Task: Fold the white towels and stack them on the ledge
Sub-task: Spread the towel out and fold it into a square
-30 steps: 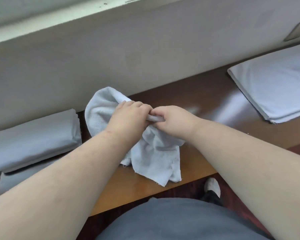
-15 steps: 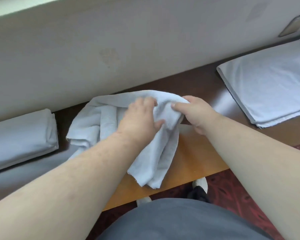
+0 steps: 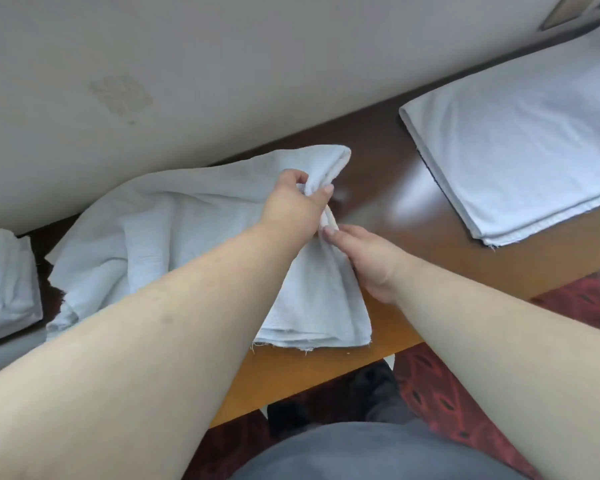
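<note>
A crumpled white towel lies spread on the brown wooden ledge against the wall. My left hand grips a bunched fold at the towel's right edge. Just below it, my right hand pinches the same edge with thumb and fingers. The towel's lower part hangs in layers near the ledge's front edge. A folded white towel stack lies flat at the right. Another folded white towel sits at the far left.
A pale wall rises directly behind the ledge. Below the front edge are a red patterned carpet and my dark shoes. A framed fixture shows at the top right corner.
The towel has been spread out wider to the left along the wall. My hands have moved apart along its right edge, the right one dropping below the left. The view shifted left.
</note>
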